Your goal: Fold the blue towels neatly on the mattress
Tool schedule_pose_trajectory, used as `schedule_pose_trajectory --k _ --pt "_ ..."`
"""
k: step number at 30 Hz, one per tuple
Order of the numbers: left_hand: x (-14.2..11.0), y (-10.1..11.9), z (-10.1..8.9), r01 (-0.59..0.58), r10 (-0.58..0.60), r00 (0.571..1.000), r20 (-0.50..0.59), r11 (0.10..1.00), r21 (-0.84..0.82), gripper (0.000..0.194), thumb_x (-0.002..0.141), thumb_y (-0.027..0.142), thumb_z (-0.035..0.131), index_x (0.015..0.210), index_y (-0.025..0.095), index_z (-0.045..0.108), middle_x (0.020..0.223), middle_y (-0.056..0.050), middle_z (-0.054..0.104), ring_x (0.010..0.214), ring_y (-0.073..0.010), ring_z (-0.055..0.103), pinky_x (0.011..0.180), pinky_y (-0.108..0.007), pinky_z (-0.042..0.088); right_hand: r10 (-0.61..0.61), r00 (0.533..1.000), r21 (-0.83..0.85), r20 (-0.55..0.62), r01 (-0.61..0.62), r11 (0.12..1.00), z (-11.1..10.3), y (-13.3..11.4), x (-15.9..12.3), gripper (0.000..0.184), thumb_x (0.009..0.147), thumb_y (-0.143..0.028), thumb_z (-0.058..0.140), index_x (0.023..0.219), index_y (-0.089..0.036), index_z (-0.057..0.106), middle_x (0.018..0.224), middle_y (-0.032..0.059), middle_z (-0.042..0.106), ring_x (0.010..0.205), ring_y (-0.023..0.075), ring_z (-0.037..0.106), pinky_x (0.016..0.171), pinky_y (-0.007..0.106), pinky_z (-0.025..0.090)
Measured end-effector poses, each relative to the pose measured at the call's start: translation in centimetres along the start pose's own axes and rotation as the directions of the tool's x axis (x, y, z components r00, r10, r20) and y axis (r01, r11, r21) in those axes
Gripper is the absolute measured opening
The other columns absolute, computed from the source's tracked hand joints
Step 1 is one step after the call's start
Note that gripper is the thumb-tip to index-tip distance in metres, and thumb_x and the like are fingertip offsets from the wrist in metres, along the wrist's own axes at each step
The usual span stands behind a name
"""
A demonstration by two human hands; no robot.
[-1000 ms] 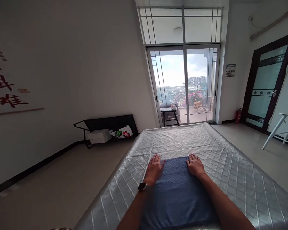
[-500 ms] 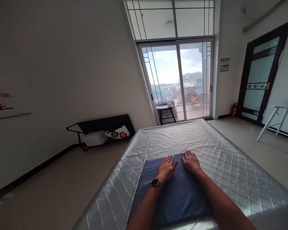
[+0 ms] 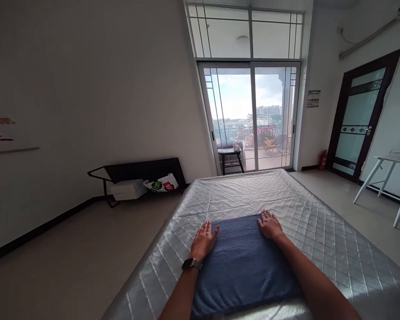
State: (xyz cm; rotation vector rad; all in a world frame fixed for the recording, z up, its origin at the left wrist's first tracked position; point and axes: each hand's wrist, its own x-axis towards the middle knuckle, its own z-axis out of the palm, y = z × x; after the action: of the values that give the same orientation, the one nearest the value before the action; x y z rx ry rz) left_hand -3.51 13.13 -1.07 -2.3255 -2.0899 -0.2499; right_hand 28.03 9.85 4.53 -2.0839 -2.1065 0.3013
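A blue towel (image 3: 243, 262) lies flat on a table or bed covered in silver quilted sheeting (image 3: 323, 249). My left hand (image 3: 204, 240) rests palm down at the towel's far left corner, fingers stretched forward, a watch (image 3: 191, 264) on its wrist. At the far right corner my right hand (image 3: 269, 224) lies palm down with its fingers out. Both hands are open and press on the towel's edges, holding nothing. The near part of the towel is partly covered by my right forearm.
A low black bench (image 3: 142, 173) with white boxes (image 3: 128, 190) and a printed bag (image 3: 163, 183) stands by the left wall. Beyond the sheeting are a black stool (image 3: 230, 153) and a sliding glass door (image 3: 253, 120). A white table (image 3: 395, 159) stands at right.
My left hand has slid left from the towel's middle to its far left corner. My right hand stays near the far right corner. The view has tilted up slightly.
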Motion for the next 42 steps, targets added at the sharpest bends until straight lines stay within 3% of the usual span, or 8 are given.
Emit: schedule_pose_trajectory --k 10,18,28,31,34,38,40,42 --pt "0.0 0.9 0.0 0.050 -0.050 0.999 -0.017 0.998 -0.025 0.076 0.102 0.057 0.018 0.154 0.005 0.037 0.162 -0.019 0.034 0.152 -0.0282 0.029 0.124 -0.043 0.024 0.004 1.000 -0.065 -0.015 -0.004 0.998 -1.8 -0.7 -1.9 0.062 0.103 -0.034 0.025 0.159 -0.008 0.030 0.166 0.0136 0.025 0.156 0.0211 0.016 0.125 0.042 0.010" --pt "0.2 1.1 0.1 0.054 -0.056 0.997 -0.049 0.997 -0.047 0.073 0.102 0.054 0.018 0.152 0.006 0.040 0.160 -0.020 0.039 0.151 -0.0280 0.033 0.123 -0.044 0.023 -0.006 1.000 -0.028 0.015 0.007 1.000 -0.5 0.1 -6.2 0.065 0.104 -0.040 0.023 0.160 -0.007 0.026 0.167 0.0128 0.022 0.156 0.0208 0.014 0.125 0.041 0.012" --pt "-0.1 1.0 -1.8 0.064 -0.063 0.998 -0.018 0.998 0.016 0.076 0.102 0.055 0.018 0.152 0.002 0.039 0.160 -0.023 0.035 0.149 -0.0311 0.035 0.121 -0.046 0.029 0.015 1.000 0.063 0.018 -0.016 0.998 -0.3 -0.2 -6.6 0.067 0.103 -0.041 0.024 0.160 -0.004 0.023 0.166 0.0135 0.021 0.157 0.0204 0.011 0.126 0.040 0.010" --pt "-0.6 3.9 -3.0 0.035 -0.028 0.993 -0.116 0.998 0.060 0.074 0.102 0.053 0.020 0.150 0.002 0.043 0.160 -0.024 0.036 0.149 -0.0331 0.034 0.121 -0.047 0.030 0.006 1.000 0.076 0.005 -0.006 0.997 0.0 -0.1 -6.5 0.067 0.103 -0.040 0.024 0.159 -0.003 0.024 0.166 0.0144 0.021 0.156 0.0214 0.012 0.126 0.041 0.011" --pt "-1.7 10.0 -3.2 -0.170 0.180 0.963 -0.199 0.983 0.069 0.066 0.103 0.049 0.024 0.145 0.006 0.052 0.158 -0.020 0.042 0.149 -0.0309 0.037 0.122 -0.044 0.031 0.000 1.000 0.081 -0.010 0.001 0.997 0.5 0.0 -6.3 0.068 0.103 -0.041 0.025 0.159 -0.003 0.026 0.166 0.0155 0.022 0.156 0.0225 0.013 0.125 0.042 0.012" --pt "-3.2 18.1 -1.5 -0.434 0.430 0.894 -0.124 0.901 -0.005 0.057 0.101 0.050 0.038 0.148 0.021 0.051 0.153 -0.013 0.052 0.147 -0.0298 0.040 0.122 -0.048 0.031 -0.028 0.999 0.071 -0.026 0.030 0.997 1.0 0.4 -6.0 0.064 0.102 -0.035 0.028 0.159 -0.006 0.028 0.165 0.0164 0.026 0.156 0.0230 0.014 0.125 0.043 0.015" --pt "-3.5 19.7 -0.2 -0.477 0.476 0.877 -0.064 0.879 0.002 0.058 0.102 0.049 0.038 0.151 0.020 0.047 0.154 -0.015 0.050 0.148 -0.0311 0.038 0.122 -0.051 0.031 -0.046 0.999 0.062 -0.028 0.048 0.997 1.2 0.6 -5.9 0.063 0.102 -0.032 0.029 0.159 -0.008 0.029 0.165 0.0157 0.026 0.156 0.0229 0.015 0.125 0.043 0.015" --pt "-3.5 19.2 1.0 -0.481 0.482 0.875 -0.038 0.876 0.032 0.057 0.104 0.045 0.033 0.153 0.018 0.044 0.156 -0.017 0.047 0.148 -0.0318 0.037 0.120 -0.053 0.032 -0.042 0.999 0.057 -0.028 0.044 0.997 1.4 0.7 -5.8 0.063 0.102 -0.033 0.029 0.159 -0.007 0.029 0.165 0.0161 0.025 0.156 0.0230 0.015 0.125 0.042 0.015"
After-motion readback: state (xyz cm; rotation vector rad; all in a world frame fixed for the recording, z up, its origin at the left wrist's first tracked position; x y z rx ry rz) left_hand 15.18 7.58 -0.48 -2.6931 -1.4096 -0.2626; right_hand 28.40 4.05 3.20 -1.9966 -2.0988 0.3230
